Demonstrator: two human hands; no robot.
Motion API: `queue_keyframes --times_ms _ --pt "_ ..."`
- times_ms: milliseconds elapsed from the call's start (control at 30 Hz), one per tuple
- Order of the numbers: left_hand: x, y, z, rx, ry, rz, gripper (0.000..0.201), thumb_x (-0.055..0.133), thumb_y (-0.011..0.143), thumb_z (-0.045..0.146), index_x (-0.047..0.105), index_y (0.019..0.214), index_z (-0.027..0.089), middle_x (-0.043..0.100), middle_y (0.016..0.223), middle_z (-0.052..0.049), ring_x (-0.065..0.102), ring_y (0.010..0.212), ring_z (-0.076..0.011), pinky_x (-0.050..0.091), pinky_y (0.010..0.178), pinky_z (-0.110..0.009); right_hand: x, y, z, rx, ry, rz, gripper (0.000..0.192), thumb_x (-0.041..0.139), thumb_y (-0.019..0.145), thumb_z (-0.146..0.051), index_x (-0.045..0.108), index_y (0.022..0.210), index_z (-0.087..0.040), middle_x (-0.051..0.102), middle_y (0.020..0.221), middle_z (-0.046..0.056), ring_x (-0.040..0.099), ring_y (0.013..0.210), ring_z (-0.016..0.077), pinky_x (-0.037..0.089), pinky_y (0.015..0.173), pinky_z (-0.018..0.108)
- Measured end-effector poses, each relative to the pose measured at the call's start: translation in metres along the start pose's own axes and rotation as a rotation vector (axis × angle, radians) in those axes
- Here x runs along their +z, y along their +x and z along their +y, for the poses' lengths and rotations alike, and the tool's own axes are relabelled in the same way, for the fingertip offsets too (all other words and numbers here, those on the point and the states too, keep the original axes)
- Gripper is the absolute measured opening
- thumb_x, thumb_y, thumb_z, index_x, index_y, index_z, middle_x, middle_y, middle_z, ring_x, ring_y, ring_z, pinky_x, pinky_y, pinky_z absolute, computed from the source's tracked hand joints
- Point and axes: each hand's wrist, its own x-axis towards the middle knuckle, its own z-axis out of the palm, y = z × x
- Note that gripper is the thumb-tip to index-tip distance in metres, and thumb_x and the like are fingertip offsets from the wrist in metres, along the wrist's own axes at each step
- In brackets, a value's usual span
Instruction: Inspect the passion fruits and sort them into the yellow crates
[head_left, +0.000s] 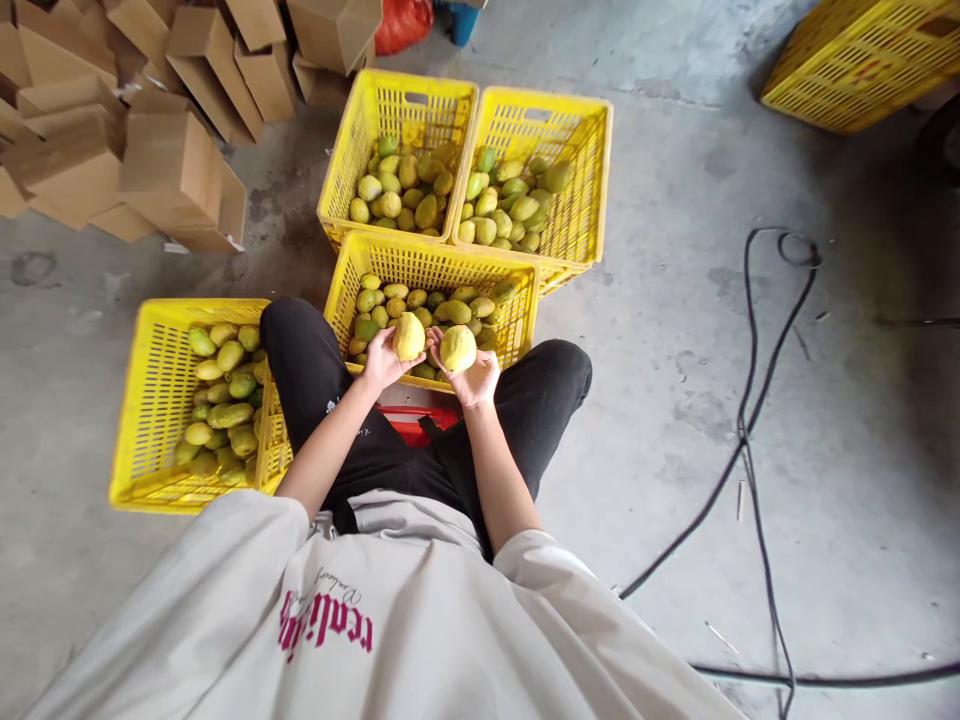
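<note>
The front crate (529, 312) sits between the legs (544, 410), its far rim close against two rear crates (589, 185); a left crate (146, 400) crowds the left knee, while bare floor (660, 390) opens rightward to a looped black cable (742, 432). Above the front crate's near edge, the left hand (381, 362) curls around one yellow fruit (409, 336); the right hand (478, 380), palm up, cups another fruit (457, 348) just beside it. Counted: two fruits held, four crates containing fruit, one further crate (862, 70) at upper right
</note>
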Motion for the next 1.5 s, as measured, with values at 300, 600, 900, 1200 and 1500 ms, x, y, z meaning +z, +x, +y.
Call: queue_keyframes --times_ms 300,600,900,1200,1500 --pt "-0.005 0.002 -0.004 -0.069 0.127 -0.032 0.031 0.043 0.089 0.037 0.063 0.089 0.013 0.066 0.076 -0.010 0.061 0.060 -0.0148 0.047 0.050 -0.022 -0.011 0.005 0.003 0.127 0.012 0.094 0.032 0.045 0.086 -0.042 0.055 0.105 -0.019 0.067 0.092 0.005 0.061 0.071 0.0111 0.052 0.047 0.017" --pt "0.006 -0.006 0.001 -0.055 -0.024 -0.067 0.041 0.033 0.088 0.038 0.062 0.100 0.012 0.067 0.085 -0.013 0.065 0.072 -0.0230 0.054 0.072 -0.044 0.001 -0.001 -0.002 -0.004 -0.073 0.014 0.039 0.044 0.077 -0.033 0.055 0.114 -0.026 0.064 0.117 0.005 0.061 0.108 0.0218 0.054 0.085 0.047" --pt "-0.002 0.001 -0.006 -0.087 0.061 -0.029 0.028 0.047 0.086 0.020 0.059 0.110 0.014 0.068 0.090 -0.011 0.069 0.082 -0.0230 0.055 0.075 -0.036 -0.010 0.007 0.006 0.056 -0.167 0.164 0.032 0.057 0.079 -0.025 0.054 0.110 -0.027 0.068 0.101 0.000 0.066 0.072 0.0118 0.053 0.049 0.018" --pt "0.000 0.003 -0.003 -0.025 -0.003 -0.028 0.032 0.038 0.092 0.031 0.062 0.106 0.014 0.069 0.095 -0.011 0.067 0.091 -0.0237 0.054 0.082 -0.040 -0.003 0.006 0.002 -0.083 -0.162 0.146 0.028 0.047 0.082 -0.033 0.052 0.110 -0.034 0.065 0.112 -0.002 0.066 0.097 0.0194 0.060 0.072 0.045" --pt "-0.006 0.009 -0.008 0.011 0.087 0.067 0.014 0.054 0.086 0.023 0.062 0.096 0.016 0.067 0.082 -0.005 0.066 0.071 -0.0157 0.054 0.076 -0.033 -0.013 0.010 0.008 0.041 -0.147 0.186 0.026 0.054 0.084 -0.034 0.055 0.110 -0.029 0.069 0.095 -0.001 0.068 0.080 0.0150 0.060 0.074 0.035"
